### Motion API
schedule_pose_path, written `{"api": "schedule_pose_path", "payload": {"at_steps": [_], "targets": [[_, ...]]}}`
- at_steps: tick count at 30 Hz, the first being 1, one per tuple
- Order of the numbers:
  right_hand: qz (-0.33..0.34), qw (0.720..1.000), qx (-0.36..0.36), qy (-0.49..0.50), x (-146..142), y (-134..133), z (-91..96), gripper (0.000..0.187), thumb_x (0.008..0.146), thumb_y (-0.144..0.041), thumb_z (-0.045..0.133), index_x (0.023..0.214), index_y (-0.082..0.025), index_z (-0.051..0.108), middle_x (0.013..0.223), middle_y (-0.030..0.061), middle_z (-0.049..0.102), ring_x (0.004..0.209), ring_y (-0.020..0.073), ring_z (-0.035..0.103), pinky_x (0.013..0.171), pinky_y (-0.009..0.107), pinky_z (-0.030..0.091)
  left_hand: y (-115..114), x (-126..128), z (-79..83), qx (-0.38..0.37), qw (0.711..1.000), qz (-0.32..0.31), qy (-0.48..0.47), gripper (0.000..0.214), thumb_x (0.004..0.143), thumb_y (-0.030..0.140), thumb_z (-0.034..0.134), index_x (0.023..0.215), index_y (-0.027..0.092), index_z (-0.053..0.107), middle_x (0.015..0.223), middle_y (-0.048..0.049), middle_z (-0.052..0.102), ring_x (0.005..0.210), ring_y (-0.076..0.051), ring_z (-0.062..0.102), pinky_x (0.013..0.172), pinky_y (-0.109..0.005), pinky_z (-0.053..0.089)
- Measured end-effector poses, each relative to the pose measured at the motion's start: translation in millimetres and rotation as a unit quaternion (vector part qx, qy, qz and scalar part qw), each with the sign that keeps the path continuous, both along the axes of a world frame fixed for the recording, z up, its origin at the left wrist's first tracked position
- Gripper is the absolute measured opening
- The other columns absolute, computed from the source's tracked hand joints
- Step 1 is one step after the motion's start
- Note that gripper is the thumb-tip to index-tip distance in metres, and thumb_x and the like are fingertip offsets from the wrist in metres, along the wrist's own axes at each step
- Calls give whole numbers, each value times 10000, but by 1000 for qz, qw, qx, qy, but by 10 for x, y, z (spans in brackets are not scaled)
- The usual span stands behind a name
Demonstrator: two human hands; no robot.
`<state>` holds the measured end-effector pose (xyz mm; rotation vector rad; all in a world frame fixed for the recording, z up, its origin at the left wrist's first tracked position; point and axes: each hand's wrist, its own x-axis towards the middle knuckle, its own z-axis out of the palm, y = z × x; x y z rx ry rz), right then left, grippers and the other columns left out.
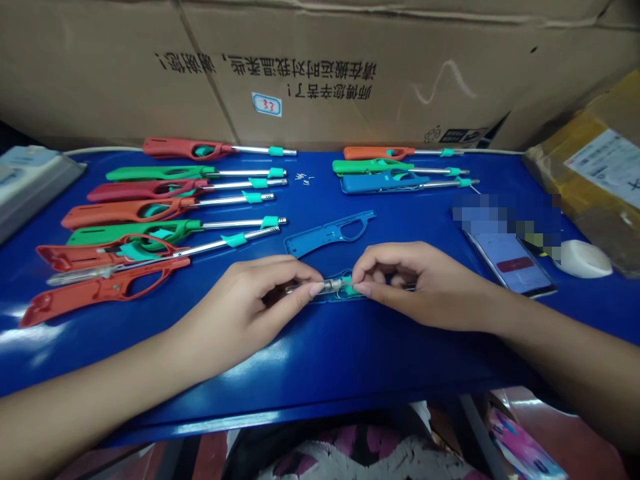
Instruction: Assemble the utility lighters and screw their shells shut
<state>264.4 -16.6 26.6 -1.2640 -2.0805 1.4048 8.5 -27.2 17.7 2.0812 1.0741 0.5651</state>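
Observation:
My left hand [265, 293] pinches the clear fuel tank [328, 287] of a utility lighter between thumb and index finger. Across from it, my right hand [425, 287] has its fingertips closed at the teal trigger [347, 283]. Both parts lie over a blue half shell [339, 297], largely covered by my fingers. Just beyond my hands rests the matching blue half shell [320, 235], inner side up. An opened orange lighter [107, 290] lies left of my left hand, its two shell halves apart and the clear tank and metal tube exposed between them.
Several closed lighters [135, 212] lie in a column at the left, and 3 more, including a blue one [380, 182], at the back right. Tiny white pieces [304, 178] are scattered between. A phone [510, 257] and white mouse [584, 259] sit right. Cardboard [310, 40] walls the back.

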Motion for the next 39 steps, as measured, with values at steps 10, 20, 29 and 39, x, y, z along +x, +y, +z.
{"api": "schedule_pose_path", "payload": {"at_steps": [10,20,29,39], "targets": [[-3,1000,20,-14,11,-2,-2,110,942,-277,612,893,-202,677,689,-45,562,575,65,465,481,190,353,-11,4,2,0,1000,4,1,193,1005,354,576,1021,250,737,965,18,732,820,-110,666,686,-188,495],[8,999,38,-24,12,-6,-14,121,948,-287,604,913,-209,690,761,-12,616,632,88,506,528,210,385,-3,1,8,3,1000,1,-4,196,1003,351,578,1024,241,739,981,1,738,840,-127,675,687,-204,505],[13,998,53,-20,7,-13,-22,105,945,-262,608,913,-203,689,778,-12,631,636,82,518,524,204,389,-14,6,10,2,1000,0,5,191,996,365,592,1041,255,742,986,3,729,851,-124,674,666,-193,503],[14,997,69,-10,13,-25,-21,95,937,-251,614,892,-199,680,812,-1,643,648,86,530,535,208,398,-15,-6,-19,5,1000,-21,7,232,992,354,593,1136,258,748,998,-27,705,826,-134,656,692,-228,522]]}}
